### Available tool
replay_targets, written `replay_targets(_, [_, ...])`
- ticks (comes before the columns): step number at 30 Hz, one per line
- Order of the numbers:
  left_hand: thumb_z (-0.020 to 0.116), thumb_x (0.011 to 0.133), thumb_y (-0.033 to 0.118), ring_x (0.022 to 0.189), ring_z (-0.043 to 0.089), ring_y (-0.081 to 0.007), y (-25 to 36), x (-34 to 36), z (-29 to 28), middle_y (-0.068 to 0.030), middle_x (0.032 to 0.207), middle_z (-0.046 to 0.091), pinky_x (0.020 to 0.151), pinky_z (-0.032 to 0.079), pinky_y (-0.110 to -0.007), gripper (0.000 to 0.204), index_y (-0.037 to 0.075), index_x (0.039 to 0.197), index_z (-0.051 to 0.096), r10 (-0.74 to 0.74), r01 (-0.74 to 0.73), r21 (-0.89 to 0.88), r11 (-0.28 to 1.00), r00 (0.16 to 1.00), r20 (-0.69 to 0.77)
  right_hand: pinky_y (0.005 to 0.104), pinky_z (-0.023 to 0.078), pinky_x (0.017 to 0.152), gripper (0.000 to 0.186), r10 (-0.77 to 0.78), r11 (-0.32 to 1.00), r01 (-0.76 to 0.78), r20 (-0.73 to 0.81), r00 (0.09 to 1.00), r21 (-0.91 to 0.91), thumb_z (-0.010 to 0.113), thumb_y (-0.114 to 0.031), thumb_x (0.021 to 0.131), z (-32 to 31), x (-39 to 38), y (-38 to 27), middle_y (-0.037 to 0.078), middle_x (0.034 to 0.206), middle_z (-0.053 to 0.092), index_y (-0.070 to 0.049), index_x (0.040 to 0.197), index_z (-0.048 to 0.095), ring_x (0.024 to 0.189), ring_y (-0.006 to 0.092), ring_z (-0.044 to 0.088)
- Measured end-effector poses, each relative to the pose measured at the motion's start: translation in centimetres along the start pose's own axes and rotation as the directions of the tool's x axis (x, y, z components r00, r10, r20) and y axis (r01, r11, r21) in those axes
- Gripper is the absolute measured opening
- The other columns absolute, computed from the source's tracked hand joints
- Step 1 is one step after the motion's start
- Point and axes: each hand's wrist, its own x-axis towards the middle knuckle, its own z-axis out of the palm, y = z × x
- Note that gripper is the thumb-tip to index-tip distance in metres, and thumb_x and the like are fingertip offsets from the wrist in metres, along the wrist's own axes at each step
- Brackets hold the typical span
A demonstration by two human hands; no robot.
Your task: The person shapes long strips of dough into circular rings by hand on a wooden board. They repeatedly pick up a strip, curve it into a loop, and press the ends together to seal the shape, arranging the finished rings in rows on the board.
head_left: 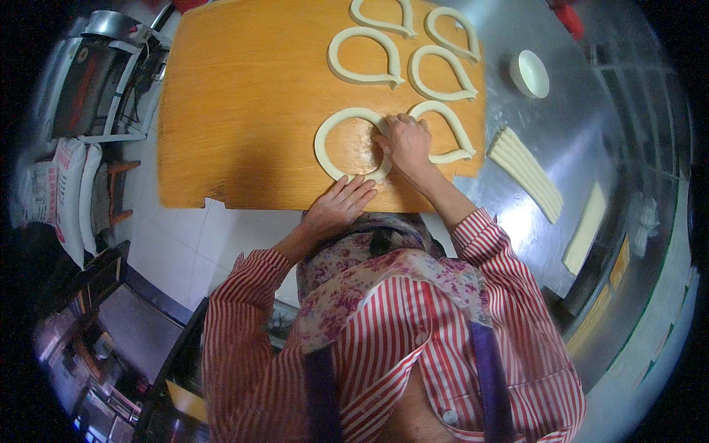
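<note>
A loop of pale dough rope [323, 135] lies near the front edge of the wooden board [236, 88]. My left hand [341, 205] rests at the loop's near side, its fingers stretched out and touching the dough. On the loop's right side, my right hand [408, 145] has its fingers curled down around the dough rope. The fingers hide that part of the loop. Just beyond my right hand lies a pointed dough loop [459, 136], partly covered by the hand. Several more drop-shaped dough loops, such as this one [336, 55], lie farther back on the board.
Right of the board, a metal table [509, 192] bears a white bowl [530, 74], several dough strips [526, 173] side by side and a separate dough slab [585, 230]. White sacks [68, 196] and a metal stand [118, 96] are at the left.
</note>
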Motion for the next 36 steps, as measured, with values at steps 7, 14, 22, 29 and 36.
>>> replay_targets(7, [0.074, 0.084, 0.019, 0.120, 0.056, -0.0327, -4.5, 6.1, -4.6, -0.0213, 0.124, 0.060, 0.101, 0.043, -0.049, 0.046, -0.003, 0.122, 0.060, -0.716, 0.718, -0.078, 0.692, 0.670, -0.194, 0.0432, 0.054, 0.068, 0.028, 0.105, 0.982, -0.110, 0.044, 0.994, 0.151, 0.074, -0.019, 0.077, 1.2, 1.5, 0.5, 0.018, 0.088, 0.068, -0.002, 0.097, 0.064, 0.082, 0.0363, 0.069])
replay_targets(14, [0.067, 0.084, -0.003, 0.092, 0.068, -0.0256, -6.5, 8.1, -7.7, -0.0159, 0.098, 0.066, 0.084, 0.053, -0.033, 0.020, -0.002, 0.103, 0.061, -0.834, 0.297, -0.949, 0.109, 0.547, 0.075, 0.0323, 0.050, 0.068, 0.028, 0.103, 0.602, -0.217, 0.195, 0.975, 0.769, 0.081, -0.012, 0.072, -5.8, 1.0, 1.4, 0.010, 0.079, 0.065, -0.002, 0.090, 0.062, 0.072, 0.0198, 0.062])
replay_targets(22, [0.066, 0.080, -0.005, 0.098, 0.065, -0.0265, -7.5, 2.8, -8.5, -0.0136, 0.106, 0.066, 0.088, 0.051, -0.032, 0.020, 0.002, 0.098, 0.061, -0.524, 0.456, -0.545, 0.703, 0.851, 0.037, 0.0435, 0.053, 0.081, 0.022, -0.059, 0.822, -0.022, 0.124, 0.990, 0.570, 0.067, 0.001, 0.073, -3.5, -6.3, 5.0, 0.016, 0.093, 0.067, -0.004, 0.094, 0.064, 0.089, 0.0368, 0.066])
replay_targets(29, [0.077, 0.080, 0.016, 0.110, 0.058, -0.0328, -8.0, 9.9, -4.0, -0.0154, 0.117, 0.061, 0.098, 0.041, -0.045, 0.040, 0.006, 0.117, 0.067, -0.359, 0.318, -0.206, 0.926, 0.910, -0.207, 0.0458, 0.050, 0.080, 0.029, -0.019, 0.949, 0.095, -0.246, 0.969, 0.301, 0.076, -0.016, 0.079, 0.0, -2.2, 1.5, 0.014, 0.098, 0.066, -0.007, 0.106, 0.070, 0.092, 0.0355, 0.063])
replay_targets(36, [0.083, 0.075, 0.021, 0.103, 0.058, -0.0319, -8.5, 11.6, -2.0, -0.0111, 0.104, 0.064, 0.093, 0.041, -0.045, 0.033, 0.010, 0.105, 0.072, -0.431, 0.384, -0.248, 0.889, 0.886, -0.172, 0.0453, 0.052, 0.083, 0.031, 0.043, 0.904, 0.018, -0.132, 0.990, 0.428, 0.077, -0.012, 0.078, 2.2, 1.4, -0.3, 0.014, 0.104, 0.064, -0.006, 0.107, 0.070, 0.097, 0.0348, 0.063])
